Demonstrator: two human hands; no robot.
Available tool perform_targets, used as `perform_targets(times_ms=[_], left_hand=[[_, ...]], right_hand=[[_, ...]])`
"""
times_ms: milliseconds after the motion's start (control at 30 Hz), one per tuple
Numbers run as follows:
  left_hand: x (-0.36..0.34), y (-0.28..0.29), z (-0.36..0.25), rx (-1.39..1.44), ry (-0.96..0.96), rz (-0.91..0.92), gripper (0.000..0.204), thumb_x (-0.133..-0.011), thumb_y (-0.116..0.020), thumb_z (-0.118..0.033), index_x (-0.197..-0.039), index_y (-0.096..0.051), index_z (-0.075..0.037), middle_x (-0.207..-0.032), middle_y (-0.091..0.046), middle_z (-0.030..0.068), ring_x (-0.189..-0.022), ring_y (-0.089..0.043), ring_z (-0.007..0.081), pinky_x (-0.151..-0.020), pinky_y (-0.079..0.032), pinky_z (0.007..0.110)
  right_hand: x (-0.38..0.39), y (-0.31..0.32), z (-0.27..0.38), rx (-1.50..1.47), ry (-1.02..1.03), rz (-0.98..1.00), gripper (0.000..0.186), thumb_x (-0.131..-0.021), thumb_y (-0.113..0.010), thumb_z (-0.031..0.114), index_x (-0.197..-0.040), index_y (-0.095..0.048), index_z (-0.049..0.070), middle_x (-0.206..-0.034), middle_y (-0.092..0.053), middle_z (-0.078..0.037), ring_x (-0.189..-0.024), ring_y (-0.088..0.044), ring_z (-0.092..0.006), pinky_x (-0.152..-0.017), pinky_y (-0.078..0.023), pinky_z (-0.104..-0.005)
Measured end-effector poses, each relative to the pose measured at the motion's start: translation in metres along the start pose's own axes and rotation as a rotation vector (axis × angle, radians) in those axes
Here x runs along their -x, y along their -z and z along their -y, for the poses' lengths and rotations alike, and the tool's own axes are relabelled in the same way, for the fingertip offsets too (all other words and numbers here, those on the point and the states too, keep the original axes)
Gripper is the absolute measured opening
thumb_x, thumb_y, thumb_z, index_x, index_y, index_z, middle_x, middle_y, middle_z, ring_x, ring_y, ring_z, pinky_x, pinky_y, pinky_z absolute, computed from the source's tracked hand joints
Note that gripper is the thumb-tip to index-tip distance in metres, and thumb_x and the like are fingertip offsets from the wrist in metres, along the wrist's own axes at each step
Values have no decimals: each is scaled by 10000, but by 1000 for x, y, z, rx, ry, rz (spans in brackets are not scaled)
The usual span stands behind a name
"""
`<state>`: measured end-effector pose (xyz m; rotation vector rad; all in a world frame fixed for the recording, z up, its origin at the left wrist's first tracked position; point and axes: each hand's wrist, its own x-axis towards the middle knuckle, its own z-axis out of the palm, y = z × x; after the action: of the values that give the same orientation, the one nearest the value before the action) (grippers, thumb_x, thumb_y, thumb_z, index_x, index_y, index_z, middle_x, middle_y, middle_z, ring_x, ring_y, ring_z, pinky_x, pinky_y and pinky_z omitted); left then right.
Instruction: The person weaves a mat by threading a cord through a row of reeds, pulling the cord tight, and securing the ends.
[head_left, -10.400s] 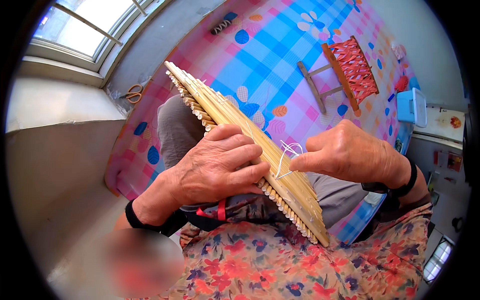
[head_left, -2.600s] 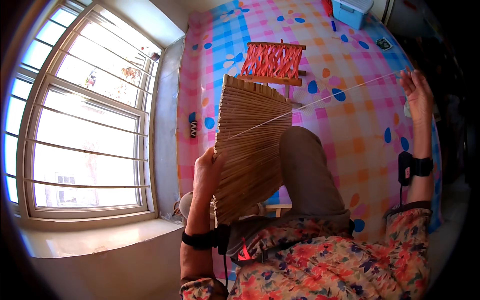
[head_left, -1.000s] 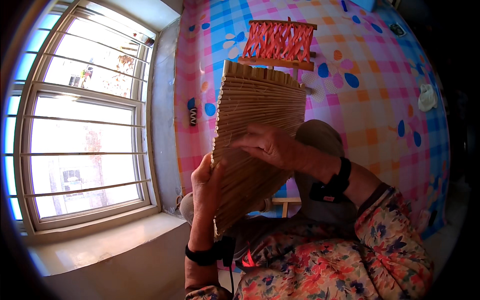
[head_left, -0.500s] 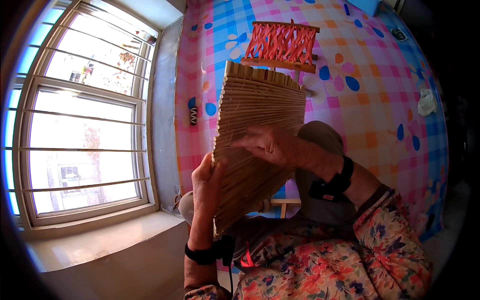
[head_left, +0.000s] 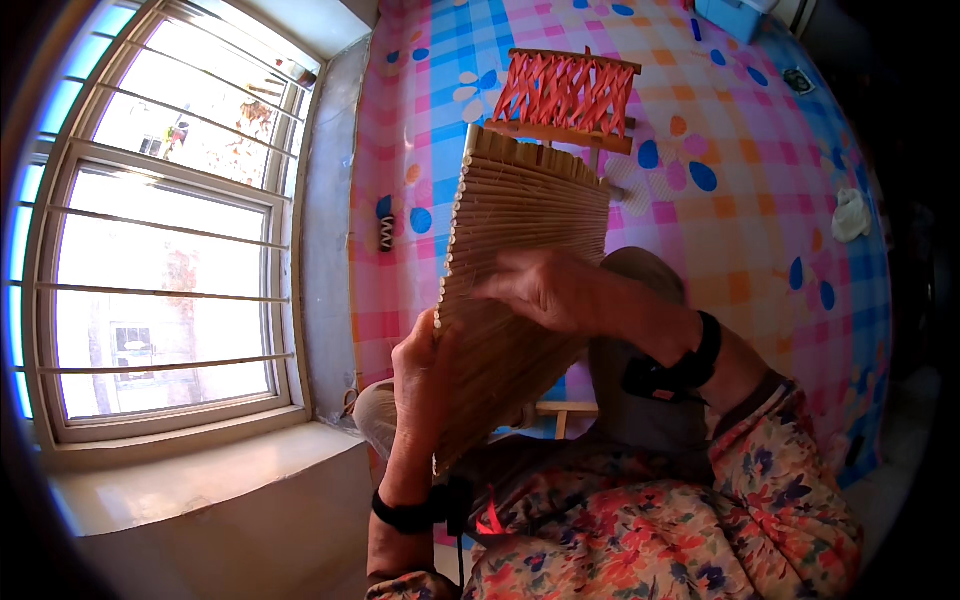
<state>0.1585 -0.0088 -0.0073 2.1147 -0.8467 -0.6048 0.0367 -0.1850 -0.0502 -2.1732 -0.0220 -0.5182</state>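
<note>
A mat of pale, thin stalks [head_left: 530, 205] laid side by side stands tilted over my lap, its cut stalk ends along the left edge. My left hand [head_left: 420, 365] is closed round that left edge, with the thumb on the face of the mat. Across the middle of the mat reaches my right hand [head_left: 550, 290], its fingers pointing left, on or just above the stalks. Motion smears those fingers, so whether they pinch anything small cannot be made out. The mat's lower part lies in shadow between my arms.
Beyond the mat stands a small wooden stool [head_left: 570, 95] with a red woven-strap seat. A checked, flowered sheet [head_left: 770, 230] covers the floor. A barred window [head_left: 170, 290] and its sill are at left. A white cloth [head_left: 852, 215] lies at right, a blue box [head_left: 735, 15] far right.
The upper left edge of the mat has shifted a little to the right, and my left hand has moved slightly with it. My right hand stays over the mat's middle, its fingers blurred.
</note>
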Motion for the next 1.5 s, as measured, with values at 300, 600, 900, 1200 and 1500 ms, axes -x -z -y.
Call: perform_targets(times_ms=[300, 600, 900, 1200, 1500], left_hand=[[60, -48, -31, -104, -333, 39, 381, -856, -655, -82, -1203, -528, 10, -1015, -632, 231, -907, -625, 391, -775, -515, 432], [100, -67, -28, 74, -384, 136, 569, -804, -723, -71, -1299, -460, 27, -1282, -536, 241, -1190, -541, 391, -986, -462, 407], [110, -79, -26, -115, -555, 103, 542, -727, -650, 8, -1236, -485, 100, -1205, -557, 289, -1055, -590, 404, -898, -500, 442], [112, -71, -23, -180, -627, 123, 491, -780, -586, -55, -1216, -482, 147, -1182, -540, 327, -997, -590, 404, -879, -493, 441], [117, -64, -24, -118, -478, 169, 602, -752, -708, -94, -1265, -454, 92, -1178, -564, 288, -1009, -601, 403, -860, -506, 437]], right_hand=[[63, 45, 73, 83, -141, 37, 218, -851, -587, 8, -1057, -655, 19, -881, -580, -149, -819, -619, -332, -702, -512, -393], [115, 67, 98, -114, -519, 52, 225, -883, -636, 29, -1105, -669, 49, -907, -611, -124, -850, -638, -268, -731, -499, -338], [112, 72, 118, 128, -417, 152, 209, -865, -639, -12, -1071, -663, 18, -988, -620, -155, -926, -638, -316, -792, -513, -351], [109, 68, 121, 219, -419, 210, 200, -840, -667, -7, -1038, -659, 18, -942, -623, -162, -854, -640, -335, -733, -525, -359], [108, 91, 129, 153, -559, 305, 264, -862, -652, 1, -1123, -664, 39, -914, -673, -132, -864, -682, -275, -728, -529, -320]])
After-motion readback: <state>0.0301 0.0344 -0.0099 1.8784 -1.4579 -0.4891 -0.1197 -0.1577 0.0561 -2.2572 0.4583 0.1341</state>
